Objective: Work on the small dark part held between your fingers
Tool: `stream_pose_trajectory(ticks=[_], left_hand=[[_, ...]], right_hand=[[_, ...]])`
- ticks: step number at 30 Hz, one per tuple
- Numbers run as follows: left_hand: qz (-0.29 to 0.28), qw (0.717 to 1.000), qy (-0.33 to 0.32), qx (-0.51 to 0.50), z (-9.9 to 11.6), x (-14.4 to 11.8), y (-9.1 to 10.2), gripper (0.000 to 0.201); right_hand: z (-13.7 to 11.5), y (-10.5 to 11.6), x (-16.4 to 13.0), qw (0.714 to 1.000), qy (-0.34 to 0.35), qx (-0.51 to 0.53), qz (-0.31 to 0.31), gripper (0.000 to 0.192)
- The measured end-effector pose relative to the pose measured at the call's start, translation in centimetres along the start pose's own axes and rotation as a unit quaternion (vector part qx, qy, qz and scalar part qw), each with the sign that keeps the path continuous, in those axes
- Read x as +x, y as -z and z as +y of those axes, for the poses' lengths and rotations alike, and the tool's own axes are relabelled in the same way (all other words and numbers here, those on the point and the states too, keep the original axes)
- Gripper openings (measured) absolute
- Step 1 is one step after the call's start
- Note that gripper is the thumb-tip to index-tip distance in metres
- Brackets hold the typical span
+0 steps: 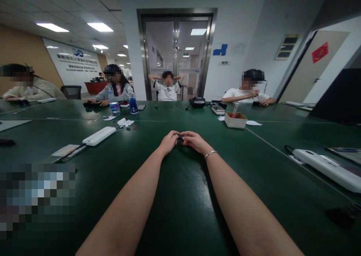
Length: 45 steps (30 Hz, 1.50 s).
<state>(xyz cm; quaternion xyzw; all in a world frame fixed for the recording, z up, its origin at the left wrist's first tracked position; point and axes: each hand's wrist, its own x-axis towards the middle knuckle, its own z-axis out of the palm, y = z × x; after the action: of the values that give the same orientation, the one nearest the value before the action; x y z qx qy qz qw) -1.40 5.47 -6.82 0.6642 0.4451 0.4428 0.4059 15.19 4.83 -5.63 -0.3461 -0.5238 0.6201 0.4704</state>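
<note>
Both my arms reach forward over the green table, and my hands meet near its middle. My left hand is closed on one end of a small dark object. The fingers of my right hand close on its other end; a silver bracelet sits on that wrist. The object is mostly covered by my fingers, so its kind cannot be made out.
White power strips lie left and right. Ahead stand two bottles, paper scraps and an open box holding a tube. Several people sit across the table; one person has hands behind the head.
</note>
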Motion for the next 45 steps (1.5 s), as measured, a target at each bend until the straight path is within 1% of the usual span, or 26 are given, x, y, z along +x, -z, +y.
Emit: stream_pose_trajectory(ticks=[3, 6, 15, 20, 25, 31, 37, 40, 42, 44, 45], left_hand=[[0.009, 1.0, 0.005, -0.002, 0.09, -0.11, 0.03, 0.024], [0.024, 1.0, -0.006, 0.008, 0.02, -0.15, 0.07, 0.023], [0.028, 0.999, -0.005, 0.016, -0.19, 0.01, 0.06, 0.023], [0.024, 1.0, -0.001, 0.018, -0.22, 0.01, 0.02, 0.023], [0.021, 1.0, 0.011, 0.009, 0.33, -0.3, -0.01, 0.024], [0.033, 0.999, 0.005, 0.017, 0.34, -0.27, 0.08, 0.023], [0.013, 1.0, 0.01, -0.016, 0.27, -0.13, 0.18, 0.023], [0.024, 1.0, -0.001, -0.004, 0.27, -0.16, 0.19, 0.025], [0.033, 0.999, -0.009, 0.009, 0.18, -0.14, 0.18, 0.026], [0.041, 0.999, -0.01, 0.022, 0.04, -0.07, 0.15, 0.026], [0.044, 0.999, -0.008, 0.026, -0.04, -0.03, 0.12, 0.027]], right_hand=[[0.01, -0.01, 0.0, 1.0, 0.001, -0.003, 0.003, 0.021], [0.01, -0.03, 0.0, 1.0, 0.002, -0.005, 0.003, 0.021], [0.02, -0.05, 0.03, 1.0, -0.001, -0.006, 0.008, 0.021], [0.09, 0.0, 0.09, 1.0, 0.004, -0.003, 0.005, 0.021], [0.12, 0.05, 0.07, 1.0, 0.003, -0.002, 0.0, 0.021], [0.05, -0.05, -0.01, 1.0, 0.003, 0.0, 0.003, 0.021], [0.04, 0.0, 0.0, 1.0, 0.002, -0.018, 0.002, 0.024], [0.23, -0.05, 0.32, 0.998, 0.009, -0.056, 0.0, 0.027], [0.41, -0.23, 0.61, 0.992, 0.011, -0.125, -0.001, 0.026], [0.57, -0.53, 0.85, 0.973, 0.029, -0.23, 0.007, 0.024], [0.64, -0.72, 0.92, 0.956, 0.048, -0.287, 0.019, 0.023]])
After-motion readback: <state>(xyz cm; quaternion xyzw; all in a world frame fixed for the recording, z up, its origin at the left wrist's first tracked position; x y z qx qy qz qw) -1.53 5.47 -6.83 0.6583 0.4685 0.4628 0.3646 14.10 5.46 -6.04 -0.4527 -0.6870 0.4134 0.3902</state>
